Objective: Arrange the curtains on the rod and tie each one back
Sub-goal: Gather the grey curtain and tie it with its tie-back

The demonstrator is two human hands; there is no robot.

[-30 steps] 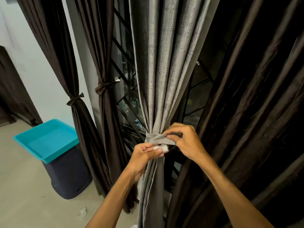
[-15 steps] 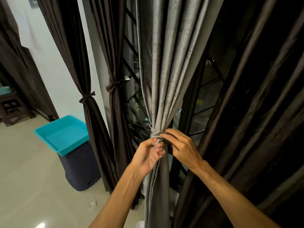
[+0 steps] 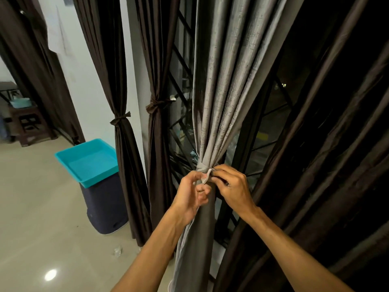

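Currently, step in hand: fastening the tie on grey curtain (image 3: pixel 223 81). All posns are ref. that curtain, listed L to R.

1. Clutter: teal tray (image 3: pixel 88 163) sits on bin (image 3: pixel 105 207), well L of grey curtain. Not part of task, no contact.
2. Tied: far brown curtain (image 3: pixel 121 144), between tray and grey curtain. Gathered and knotted w/ a brown band at mid height. Judged done.
3. Tied: near brown curtain (image 3: pixel 156 133), just L of grey curtain, w/ grille (image 3: pixel 181 85) showing between the two. Also knotted. Judged done.
4. Active: L hand (image 3: pixel 189 194), at grey curtain's L edge, just below the gather. Fingers are curled; thumb and forefinger appear to pinch the loose end of tie (image 3: pixel 201 167). Prob. purpose: hold tension so band does not slacken.
5. Work item: tie is a grey band wrapped round grey curtain at its narrowest pt. Folds fan out above it and hang as one bundle below. End not yet secured, as far as visible. Fastener type: cannot tell, fingers hide it.
6. Active: R hand (image 3: pixel 233 186), at grey curtain's R edge, level w/ band. Fingertips pinch the band beside the L-hand end, prob. to join both ends.
7. Untied: dark curtain (image 3: pixel 336 144), R of grey curtain, hangs loose w/ no tie seen. Judged next in line.

Caution: letting go w/ either hand before the ends are joined may let the gather spread.
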